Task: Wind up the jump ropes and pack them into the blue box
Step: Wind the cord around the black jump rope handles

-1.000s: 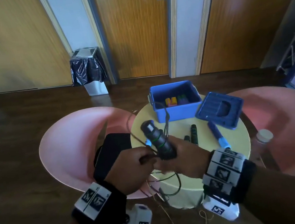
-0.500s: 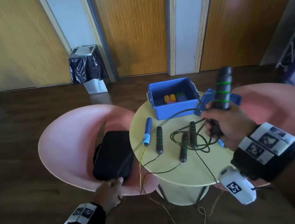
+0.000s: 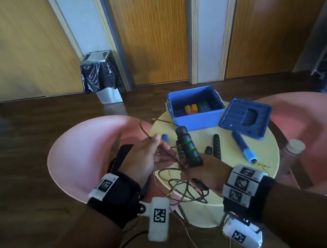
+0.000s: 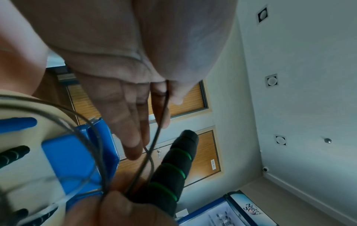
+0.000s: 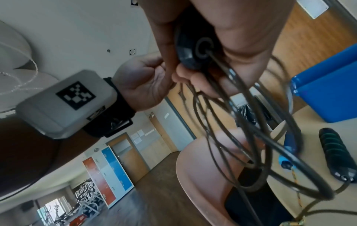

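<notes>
2 hands meet: the right hand (image 3: 206, 172) grips a black handle (image 3: 188, 147) and rope coils (image 3: 185, 189); the left hand (image 3: 146, 160) pinches the cord (image 4: 161, 116), other fingers straight.

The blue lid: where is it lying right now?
In the head view the blue lid lies flat on the round table, at its far right, just right of the open blue box and behind a blue-handled jump rope.

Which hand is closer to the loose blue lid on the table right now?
Right. The right hand, gripping the black handle, sits below-left of the blue lid; the left hand, pinching the rope, lies farther left.
</notes>
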{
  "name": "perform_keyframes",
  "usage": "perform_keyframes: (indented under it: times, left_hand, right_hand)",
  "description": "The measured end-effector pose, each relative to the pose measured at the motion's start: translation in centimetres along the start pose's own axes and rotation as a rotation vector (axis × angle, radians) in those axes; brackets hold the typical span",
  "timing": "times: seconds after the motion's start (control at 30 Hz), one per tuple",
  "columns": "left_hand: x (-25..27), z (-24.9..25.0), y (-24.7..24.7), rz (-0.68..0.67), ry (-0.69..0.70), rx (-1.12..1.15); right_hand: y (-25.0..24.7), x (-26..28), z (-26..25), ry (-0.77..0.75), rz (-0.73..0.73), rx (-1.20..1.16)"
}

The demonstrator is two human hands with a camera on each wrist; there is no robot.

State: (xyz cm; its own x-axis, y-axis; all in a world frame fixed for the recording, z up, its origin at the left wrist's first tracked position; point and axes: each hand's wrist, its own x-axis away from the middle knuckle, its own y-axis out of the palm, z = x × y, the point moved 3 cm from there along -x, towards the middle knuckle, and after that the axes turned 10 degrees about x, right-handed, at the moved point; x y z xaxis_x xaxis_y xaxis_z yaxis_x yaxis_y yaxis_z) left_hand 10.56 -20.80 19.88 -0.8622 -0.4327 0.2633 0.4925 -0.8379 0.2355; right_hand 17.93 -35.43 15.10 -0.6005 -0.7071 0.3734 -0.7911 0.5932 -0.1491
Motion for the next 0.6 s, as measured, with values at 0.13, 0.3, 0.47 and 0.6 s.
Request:
perform_keyframes:
  times: [0.13,0.3,0.47,0.6]
  left_hand:
    - [1.0,-1.3,-1.4,-0.053,-0.002,-0.105]
    - [1.5,-5.1,-5.9,0.091,0.025,-0.454]
    - [1.1,-10.6,-7.2,0.000,-0.214,-0.588]
    - [0.5,-13.4,-4.3,-0.156,-0.215,-0.801]
  right_hand:
    - [-1.2,0.2,-0.7,-0.036,0.069,-0.053]
    - [-2.4,0.6,-0.8,-0.053,0.113,-0.150]
    - [-3.3,0.8,-1.0,-0.050,0.112,-0.293]
    - [-4.5,1.2,-1.8,-0.111,0.031,-0.421]
